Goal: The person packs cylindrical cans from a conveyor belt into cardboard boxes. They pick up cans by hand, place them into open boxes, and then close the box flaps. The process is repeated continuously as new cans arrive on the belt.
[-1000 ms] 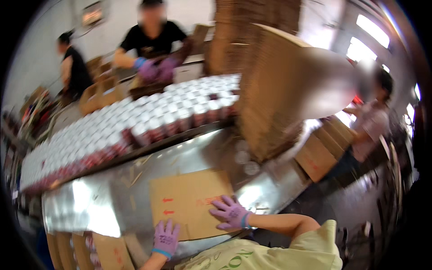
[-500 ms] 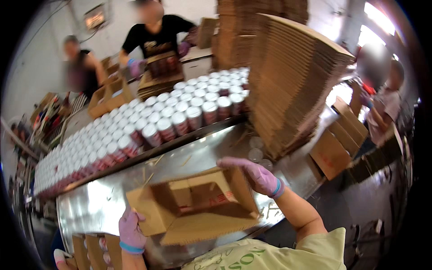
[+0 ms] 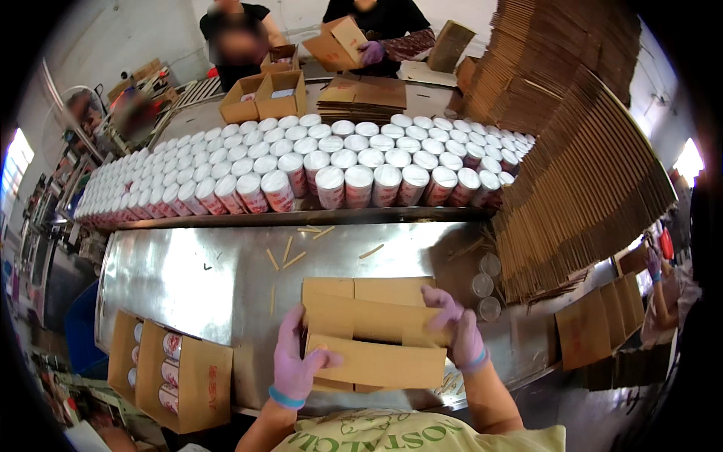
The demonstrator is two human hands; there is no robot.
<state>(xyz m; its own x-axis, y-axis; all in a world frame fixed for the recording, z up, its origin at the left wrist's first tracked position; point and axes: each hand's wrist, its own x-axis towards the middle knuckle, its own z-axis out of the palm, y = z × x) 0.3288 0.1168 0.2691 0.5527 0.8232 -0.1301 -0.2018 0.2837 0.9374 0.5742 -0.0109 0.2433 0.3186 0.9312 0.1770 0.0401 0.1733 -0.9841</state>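
A brown cardboard carton [image 3: 395,365] lies on the metal table [image 3: 173,275] in front of me, its long flaps bent over the top. My left hand [image 3: 295,361], in a lilac glove with a blue cuff, grips its left end, thumb on the near flap. My right hand [image 3: 461,331], gloved alike, holds the right end with fingers curled onto the far flap. At lower left, an open carton [image 3: 203,380] holds several cans lying on their sides. Loose pale strips [image 3: 294,260] and clear round lids [image 3: 486,286] lie on the table.
Beyond a rail stand rows of white-topped cans [image 3: 358,184]. A tall stack of flattened cardboard [image 3: 572,188] occupies the right, above open cartons [image 3: 584,335]. Two co-workers [image 3: 376,22] [image 3: 226,60] stand across with cartons; another co-worker [image 3: 670,294] is at far right.
The carton went from flat to opened with its inside showing, and now its flaps are folded over. My hands moved to its two ends. My view has turned, levelling the can rows.
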